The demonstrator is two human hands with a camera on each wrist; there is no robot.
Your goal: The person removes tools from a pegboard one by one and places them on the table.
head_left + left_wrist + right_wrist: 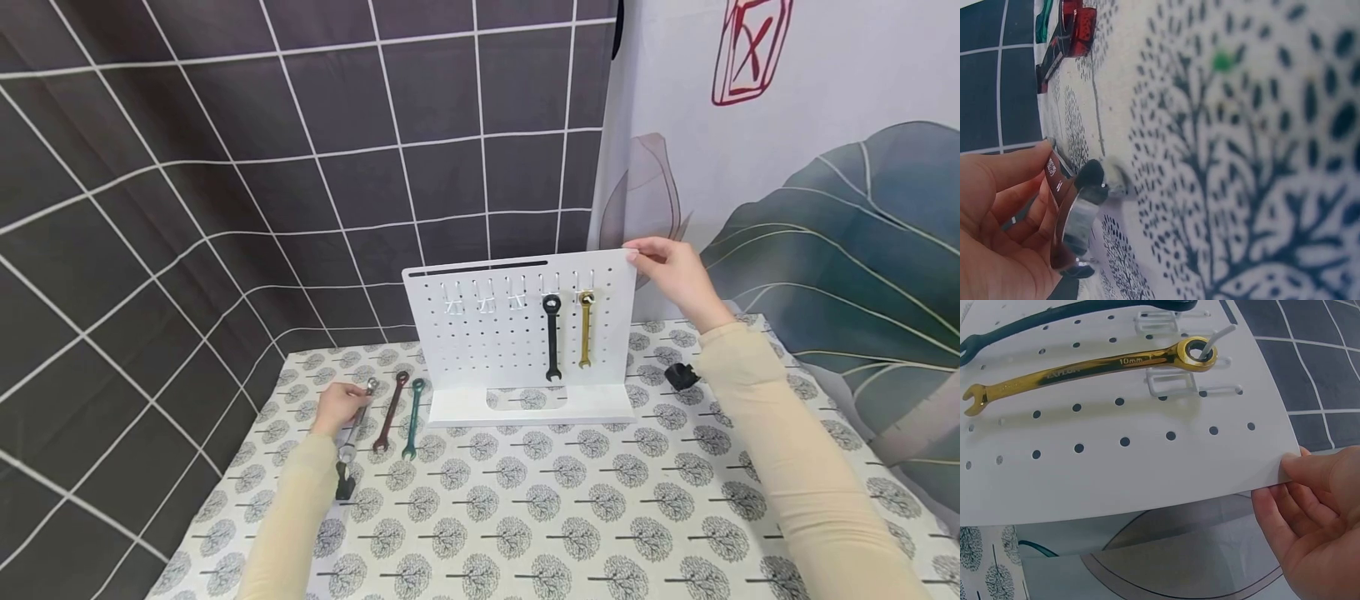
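Observation:
My left hand (341, 408) pinches a silver combination wrench (356, 429) at the table's left side; the left wrist view shows its shiny shaft (1054, 175) between thumb and fingers. Beside it lie a dark red wrench (391, 412) and a green wrench (413, 419). With thumb and fingers, my right hand (670, 271) grips the top right corner of a white pegboard (517, 346). On the board's hooks hang a black wrench (552, 337) and a gold wrench (1094, 369) marked 10mm, both by their ring ends.
Several bare wire hooks (486, 296) stick out from the pegboard's left half. The table wears a cloth (540, 500) printed with trees. Behind it hang a dark gridded curtain (330, 208) and a pale painted backdrop (825, 250). Black straps sit at both wrists.

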